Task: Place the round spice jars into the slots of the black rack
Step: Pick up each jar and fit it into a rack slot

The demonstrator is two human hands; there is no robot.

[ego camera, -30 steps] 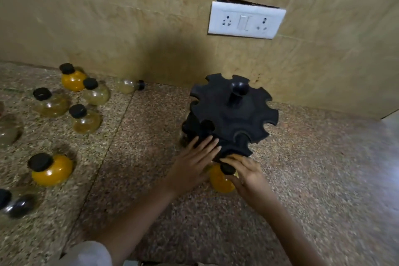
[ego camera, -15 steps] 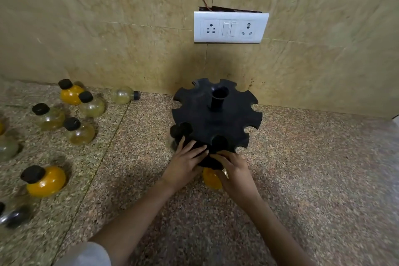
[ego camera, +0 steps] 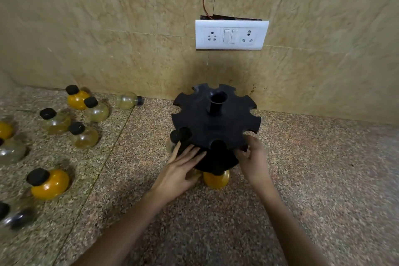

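Left hand point(ego camera: 181, 168) lay flat, fingers straight, against the black rack point(ego camera: 216, 123), lower tier. Right hand point(ego camera: 252, 157) was at the top rim, blurred: gripping or touching, couldn't tell. Orange spice jar point(ego camera: 217, 178) sat tucked beneath the front, cap hidden. Loose jars point(ego camera: 50, 183) stood left on the counter point(ego camera: 323, 179), some cut off.

the black rack point(ego camera: 216, 123) stands near the tiled wall point(ego camera: 129, 28), so its far slots face only a narrow gap, while its right-hand slots open onto speckled counter point(ego camera: 323, 179). the front is crowded: the left hand point(ego camera: 181, 170) lies flat against the lower tier, the blurred right hand point(ego camera: 253, 157) is at the top disc's rim, and a yellow jar point(ego camera: 217, 178) sits under the near edge between them. loose jars point(ego camera: 84, 136) stand scattered well to the left, with a strip of counter between them and the rack.
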